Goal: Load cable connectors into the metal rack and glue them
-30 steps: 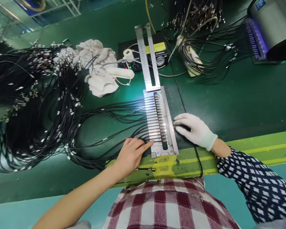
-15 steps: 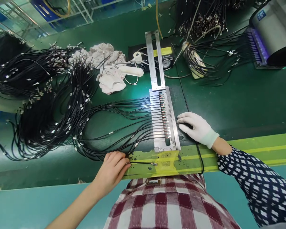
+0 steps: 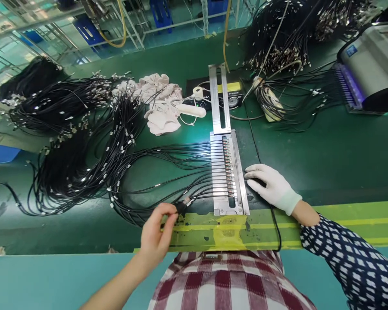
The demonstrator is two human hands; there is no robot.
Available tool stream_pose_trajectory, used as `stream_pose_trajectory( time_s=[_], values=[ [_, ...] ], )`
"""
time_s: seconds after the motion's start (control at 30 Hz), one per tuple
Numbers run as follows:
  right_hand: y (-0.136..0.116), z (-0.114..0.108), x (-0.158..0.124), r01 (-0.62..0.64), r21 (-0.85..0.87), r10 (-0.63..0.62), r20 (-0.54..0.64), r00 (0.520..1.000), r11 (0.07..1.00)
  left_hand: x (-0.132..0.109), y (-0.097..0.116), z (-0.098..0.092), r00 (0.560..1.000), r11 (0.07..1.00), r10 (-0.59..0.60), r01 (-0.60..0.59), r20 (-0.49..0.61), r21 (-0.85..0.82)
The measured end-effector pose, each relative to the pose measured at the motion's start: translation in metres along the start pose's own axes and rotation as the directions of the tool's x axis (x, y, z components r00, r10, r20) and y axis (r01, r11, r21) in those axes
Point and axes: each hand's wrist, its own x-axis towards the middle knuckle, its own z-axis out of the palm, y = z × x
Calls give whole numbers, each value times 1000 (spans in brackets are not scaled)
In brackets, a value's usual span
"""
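My bare left hand (image 3: 158, 232) is raised just above the yellow-taped front edge, its fingers pinched on a thin black cable (image 3: 181, 206) whose metal tip points toward the fixture. The metal slotted fixture (image 3: 229, 174) lies in the middle of the green mat with a row of black cables laid across it, their ends lined up in its slot. My gloved right hand (image 3: 273, 186) rests right of the fixture, cupped over a small dark object that I cannot make out, with a black cord running from it toward me.
A large tangle of black cables (image 3: 74, 146) covers the left of the mat. White cloth gloves (image 3: 160, 101) and a white handle lie behind. A black controller box (image 3: 228, 98), another cable bundle (image 3: 287, 47) and a grey machine (image 3: 371, 64) stand at the back right.
My left hand left the fixture's near end, drew back to the taped edge, took hold of a loose cable and lifted it. The right hand stayed in place. The camera tilted upward.
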Motion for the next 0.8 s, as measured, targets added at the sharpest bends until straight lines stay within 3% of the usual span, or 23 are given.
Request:
stream_pose_trajectory(
  time_s=[0.07,0.1,0.2,0.33,0.47,0.57,0.7,0.8],
  values=[
    [-1,0,0,4,6,-4,-3,1000,1000,14,2,2,986,999,-38,33,-164,-36],
    [-2,0,0,4,10,-4,-5,1000,1000,22,4,5,984,1000,-19,15,-175,-21],
    [-2,0,0,4,29,-4,-14,1000,1000,38,7,17,997,997,76,-76,10,24],
    [-1,0,-1,9,75,-8,-7,1000,997,34,4,24,952,984,157,-172,264,35],
    [0,-1,1,5,108,-6,8,1000,994,17,-1,21,899,967,95,-186,427,177],
    [0,-2,1,-3,112,2,6,1000,994,14,3,22,917,982,27,-99,398,163],
    [0,-1,1,-11,116,8,27,1000,993,28,18,35,978,1000,10,-11,209,4],
    [1,0,0,-11,125,8,25,1000,992,39,32,56,940,990,130,-103,317,-98]
  ],
)
